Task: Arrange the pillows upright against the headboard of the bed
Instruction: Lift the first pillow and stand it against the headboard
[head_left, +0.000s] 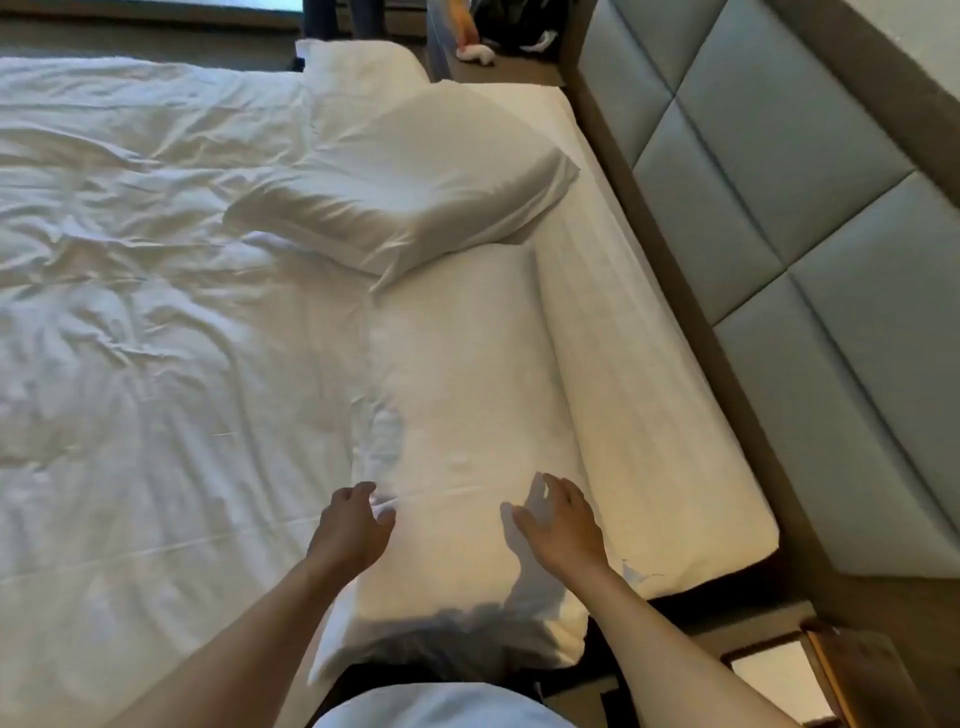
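head view: near pillow (457, 415) flat under both hands' fingers (540, 499)

Wooden nightstand (810, 670) (bottom right), clutter on far side table (498, 62).

The bed (644, 395) carries a rumpled white duvet (156, 291) over most of its width, leaving a bare strip of sheet beside the padded grey headboard (810, 218). Flat on it lie a near pillow (467, 364), a middle pillow (415, 182) skewed with one corner overlapping the near one, and what seems a third pillow (358, 65) at the far edge.
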